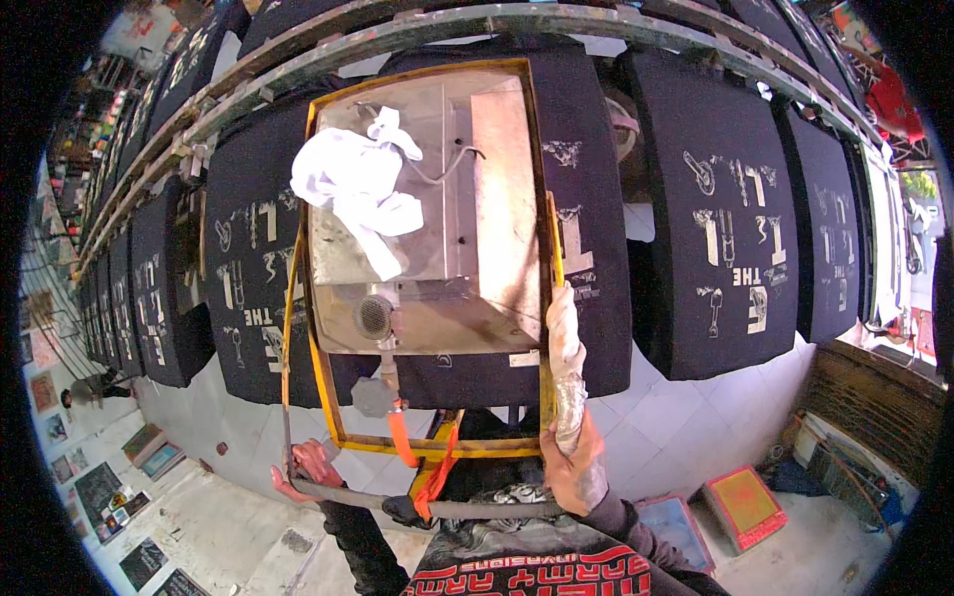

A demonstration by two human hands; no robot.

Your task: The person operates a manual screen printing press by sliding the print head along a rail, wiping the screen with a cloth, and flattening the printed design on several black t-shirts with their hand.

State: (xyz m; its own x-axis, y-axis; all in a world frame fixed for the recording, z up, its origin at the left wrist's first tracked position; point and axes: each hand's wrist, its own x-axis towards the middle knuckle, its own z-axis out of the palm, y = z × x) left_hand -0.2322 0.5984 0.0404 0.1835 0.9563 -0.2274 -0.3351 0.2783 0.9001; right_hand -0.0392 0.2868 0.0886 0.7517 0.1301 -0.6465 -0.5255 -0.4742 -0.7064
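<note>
I find the metal unit [452, 258] in its yellow frame [437, 448], positioned over black printed shirts [720, 214]. The hands are apart: the right hand [578, 467] is closed round the wrapped handle [566, 397]; the left hand [314, 467] meets the grey bar [477, 511], its grip unclear. I judge the unit heavy, rigid, best held by bar and handle; the white cloth [363, 184] on top, soft. Pale tiled floor [681, 432] lies below; a red-edged frame [743, 507] stands rightward.

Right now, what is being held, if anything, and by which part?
The right hand holds the yellow frame by its wrapped right bar. The left hand is at the grey bar's left end; its grip cannot be told.
</note>
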